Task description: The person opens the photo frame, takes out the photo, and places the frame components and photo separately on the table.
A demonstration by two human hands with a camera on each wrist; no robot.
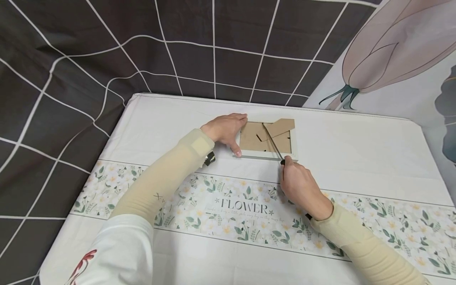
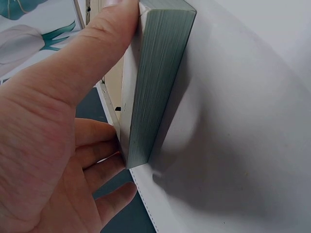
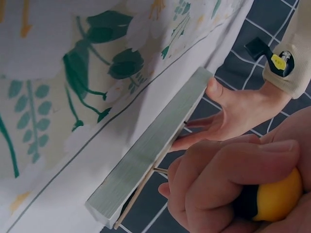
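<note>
A picture frame [image 1: 256, 154] lies face down on the table, its brown backing board [image 1: 249, 140] and slanted stand leg [image 1: 283, 126] uppermost. My left hand [image 1: 226, 130] holds the frame's left end, the thumb [image 2: 99, 46] on the near corner and the other fingers toward the far one. In the right wrist view, my right hand [image 3: 228, 179] grips a screwdriver by its yellow and black handle [image 3: 279, 196]. The screwdriver's thin shaft [image 1: 272, 141] slants across the near border and over the backing, its tip beside the stand leg. Small dark tabs [image 1: 288, 137] show along the backing's edges.
A white tablecloth [image 1: 356, 158] with a printed flower band [image 1: 228, 221] covers the table. Behind its far edge hangs a dark cloth with white grid lines [image 1: 192, 59]. A flower-patterned cloth [image 1: 395, 55] hangs at the right. Beige sleeves [image 1: 171, 178] cover both forearms.
</note>
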